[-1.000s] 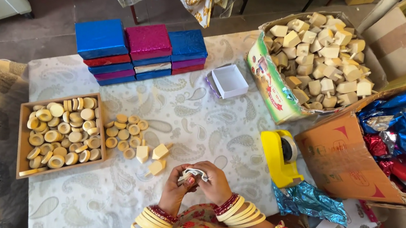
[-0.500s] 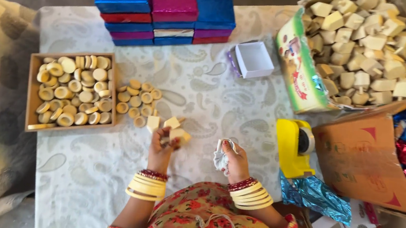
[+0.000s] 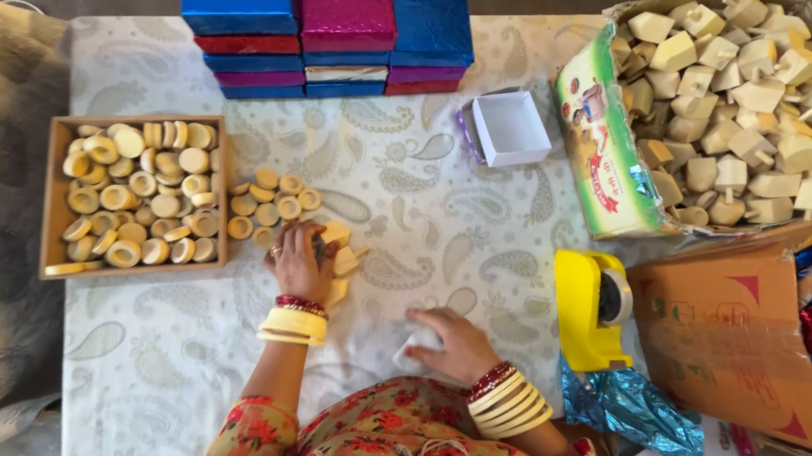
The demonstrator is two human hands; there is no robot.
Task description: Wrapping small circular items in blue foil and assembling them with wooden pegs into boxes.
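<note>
Overhead view of a bench (image 3: 408, 208) covered with a pale paisley cloth. At far left, a shallow wooden tray (image 3: 55, 191) lies flat, filled with small round wooden rings and discs. Just beside its right edge, a loose cluster of the same rings (image 3: 266, 205) rests on the cloth. Immediately right of that cluster, the left hand (image 3: 300, 262) lies palm down with fingers curled over a few pale wooden blocks (image 3: 343, 257); it touches them, but whether it grips one cannot be told. Behind, at the far edge of the bench, three stacks of shiny gift boxes (image 3: 332, 24) stand side by side, topped blue, magenta and blue. Toward the near centre, the right hand (image 3: 449, 343) presses flat, fingers extended, on a small white piece (image 3: 414, 347) lying on the cloth, mostly hidden beneath the palm. Farther back, an open white box (image 3: 509, 126) sits apart from both hands. Right of the right hand, a yellow tape dispenser (image 3: 587, 307) stands upright, with crumpled blue foil (image 3: 633, 408) at its near side. At upper right, an open carton (image 3: 602, 128) holds a heap of pale wooden blocks with pegs (image 3: 741, 102). A flattened cardboard flap (image 3: 727, 332) lies below it.
</note>
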